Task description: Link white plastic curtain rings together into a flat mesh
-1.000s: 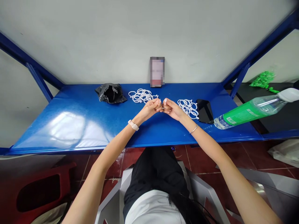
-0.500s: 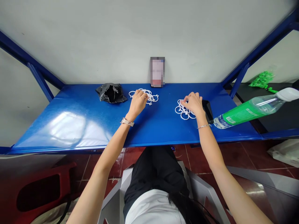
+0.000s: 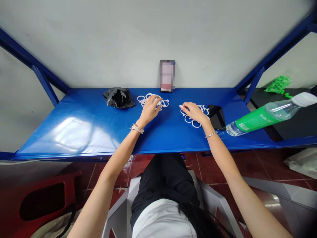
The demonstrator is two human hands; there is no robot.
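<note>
Two piles of white plastic rings with small eyelets, like curtain rings, lie on the blue table (image 3: pixel 96 129). My left hand (image 3: pixel 150 109) rests over the left pile of rings (image 3: pixel 141 99), its fingers apart and curved down onto it. Part of that pile is hidden under the hand. At the right pile of rings (image 3: pixel 196 124), my right hand (image 3: pixel 194 112) has thumb and fingertips together at the pile's left edge. They appear to pinch one white ring there, though the fingers partly cover it.
A torn black plastic bag (image 3: pixel 121 98) lies left of the rings. A phone (image 3: pixel 167 76) leans on the back wall. Right of my right hand are a dark flat device (image 3: pixel 217 117) and a tilted bottle with a green label (image 3: pixel 262 117). Blue frame bars (image 3: pixel 44 84) rise at both sides.
My right hand has shifted left across its pile, uncovering rings at the back and more of the dark device. My left hand's fingers have spread over the left pile.
</note>
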